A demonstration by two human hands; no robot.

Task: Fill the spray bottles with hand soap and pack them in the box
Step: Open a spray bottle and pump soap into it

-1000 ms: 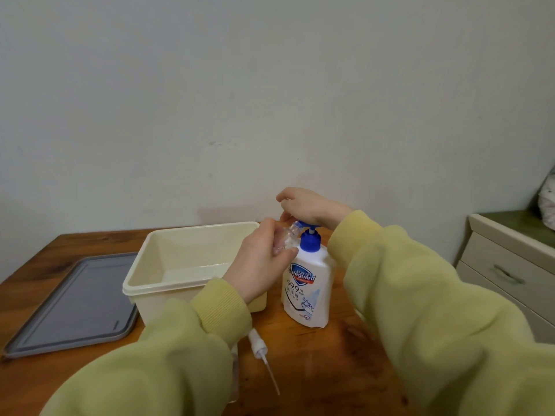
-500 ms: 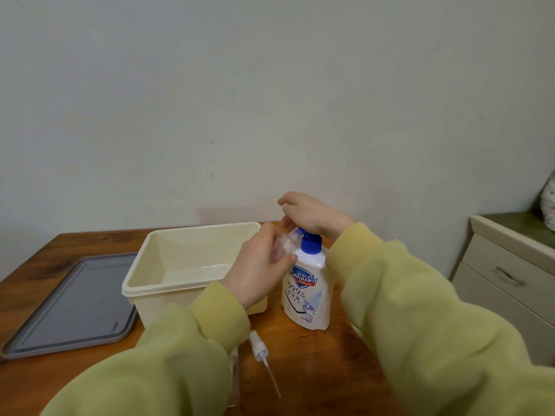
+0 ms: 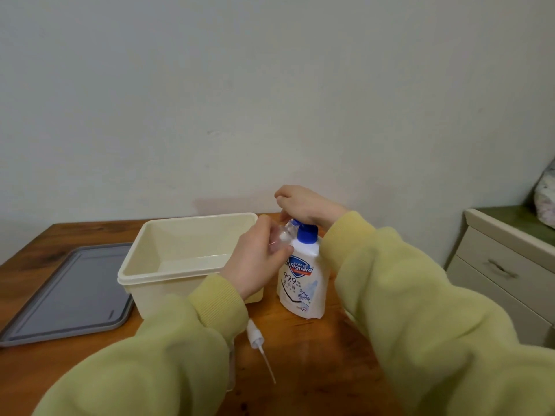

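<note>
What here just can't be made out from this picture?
Head view only:
- Spray bottle: left hand wraps it; fill level hidden.
- Soap dispenser pump head: covered by right hand; pressing or gripping, unclear.
- Clear item beside the spray nozzle: mostly under the left sleeve.
- Patterned bundle on the cabinet: cut by right edge.

Box (image 3: 168, 265) left of soap bottle (image 3: 303, 283)

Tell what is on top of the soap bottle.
The right hand rests on its pump and covers the head; the spout points at the small bottle in the left hand.
</note>
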